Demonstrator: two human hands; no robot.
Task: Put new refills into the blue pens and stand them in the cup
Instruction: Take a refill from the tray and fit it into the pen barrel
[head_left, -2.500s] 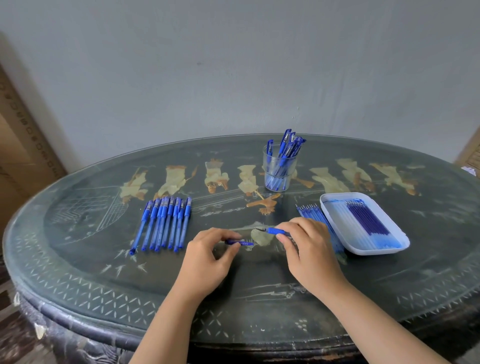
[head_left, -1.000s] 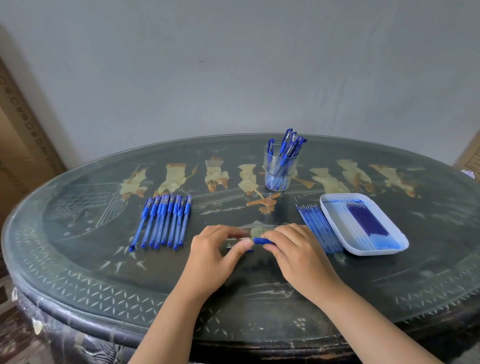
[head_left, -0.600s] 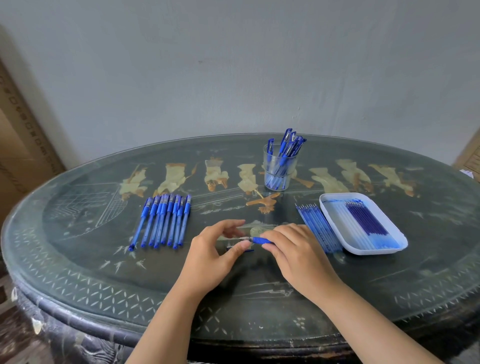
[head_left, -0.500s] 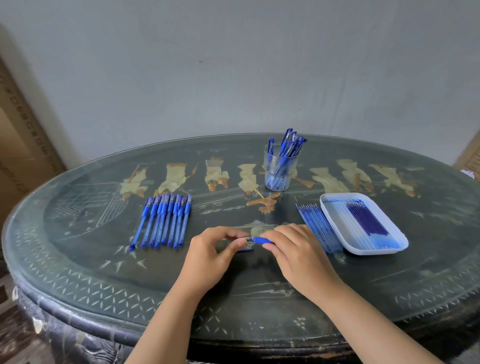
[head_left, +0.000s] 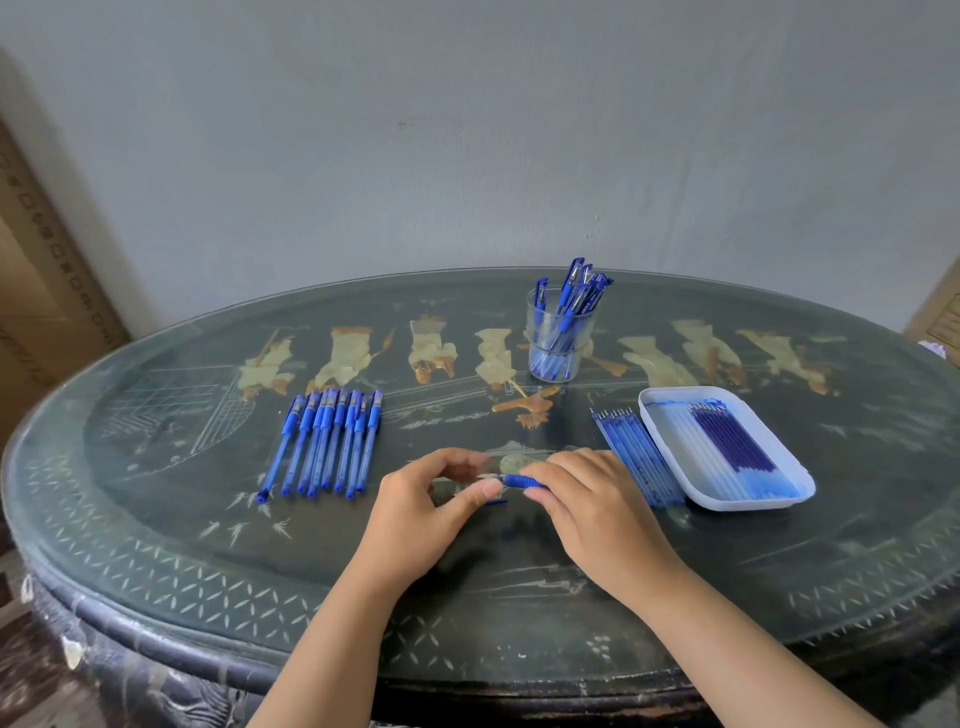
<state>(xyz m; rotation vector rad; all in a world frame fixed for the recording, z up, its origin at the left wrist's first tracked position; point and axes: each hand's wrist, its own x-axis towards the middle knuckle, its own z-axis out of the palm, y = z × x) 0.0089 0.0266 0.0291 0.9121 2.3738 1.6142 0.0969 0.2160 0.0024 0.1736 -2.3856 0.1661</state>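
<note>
My right hand (head_left: 587, 499) grips a blue pen (head_left: 519, 481) by its rubber grip, low over the table's middle. My left hand (head_left: 431, 499) pinches the small tip end of that same pen between thumb and fingers. A small blue part (head_left: 496, 502) lies on the table just under the two hands. Several blue pens (head_left: 332, 447) lie in a row to the left. A clear cup (head_left: 558, 338) further back holds several capped blue pens. A row of refills (head_left: 636, 457) lies beside a white tray (head_left: 670, 405) on the right.
The white tray holds more refills, dark blue and pale ones. The oval dark table (head_left: 156, 545) has a glass top and a carved rim. A cardboard box (head_left: 47, 270) leans at the left wall, another box (head_left: 940, 306) stands at far right.
My hands came together from holding separate pieces 2.5 s ago; both now hold one pen. In the last second my left fingers opened briefly and closed again on the tip.
</note>
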